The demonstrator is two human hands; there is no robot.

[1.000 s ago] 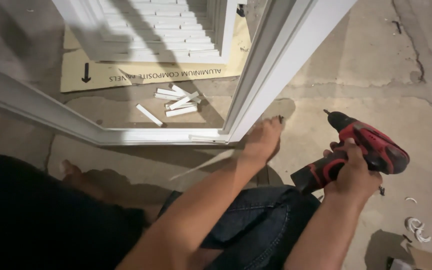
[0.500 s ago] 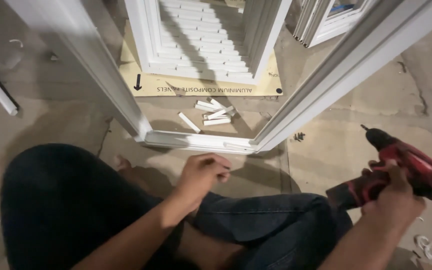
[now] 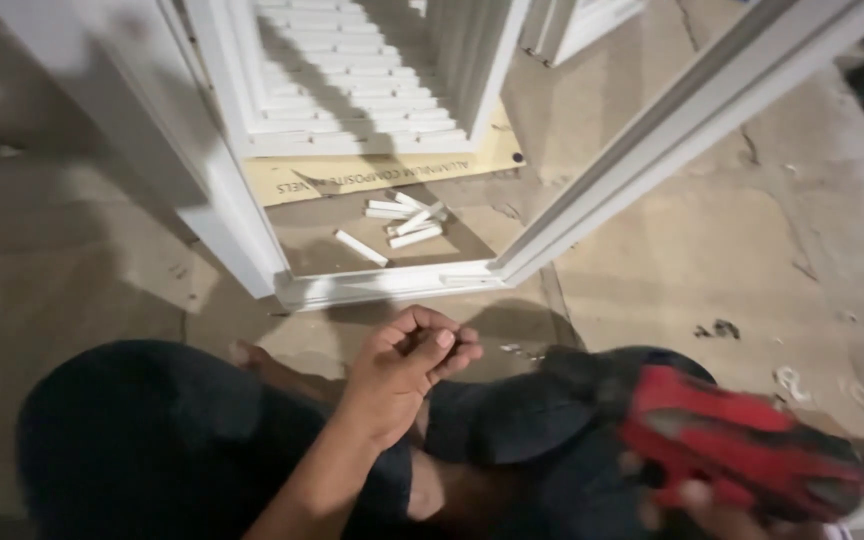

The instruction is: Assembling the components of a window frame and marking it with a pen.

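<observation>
My left hand [image 3: 414, 362] hovers over my lap with its fingers curled together; nothing shows between them. It lies just short of the bottom corner of a white frame [image 3: 392, 285] that rests on the floor. My right hand [image 3: 697, 497] is at the lower right, mostly hidden beneath a red and black cordless drill [image 3: 742, 445] that it grips. The drill is blurred and sits low over my right knee. One white frame rail [image 3: 692, 110] runs up to the right.
Several short white strips [image 3: 402, 220] lie inside the frame on the concrete floor. Behind them a white louvered panel [image 3: 352, 80] stands on a tan cardboard sheet [image 3: 372, 175]. My dark-clad legs [image 3: 152, 430] fill the lower left. Small white shavings [image 3: 787, 380] dot the floor at right.
My left hand has drawn back from the frame corner toward my lap and curled its fingers. The drill has come down and inward over my knee.
</observation>
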